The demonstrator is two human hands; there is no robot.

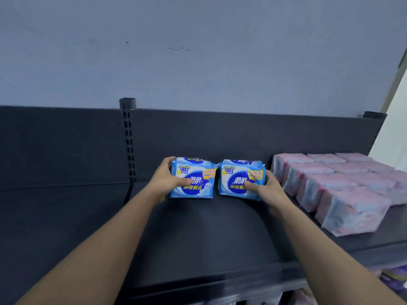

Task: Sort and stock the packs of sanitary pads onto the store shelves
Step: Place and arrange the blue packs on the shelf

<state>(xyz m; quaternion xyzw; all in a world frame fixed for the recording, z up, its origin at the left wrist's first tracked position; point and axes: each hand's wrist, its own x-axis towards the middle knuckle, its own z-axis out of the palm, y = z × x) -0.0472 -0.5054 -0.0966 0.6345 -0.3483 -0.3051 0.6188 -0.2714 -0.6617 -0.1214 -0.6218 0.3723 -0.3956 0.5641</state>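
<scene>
Two blue packs of sanitary pads stand upright side by side at the back of the dark top shelf [198, 234]. My left hand [164, 180] grips the left blue pack [196, 172] by its left side, thumb across the front. My right hand [265, 187] grips the right blue pack [236, 175] by its right side, thumb on the front. The two packs almost touch each other. Both lean against the shelf's back panel.
Rows of pink pad packs [343, 190] fill the right part of the same shelf, close to my right hand. A slotted upright post [128, 139] divides the back panel at left. More packs [394, 278] show on a lower shelf at bottom right.
</scene>
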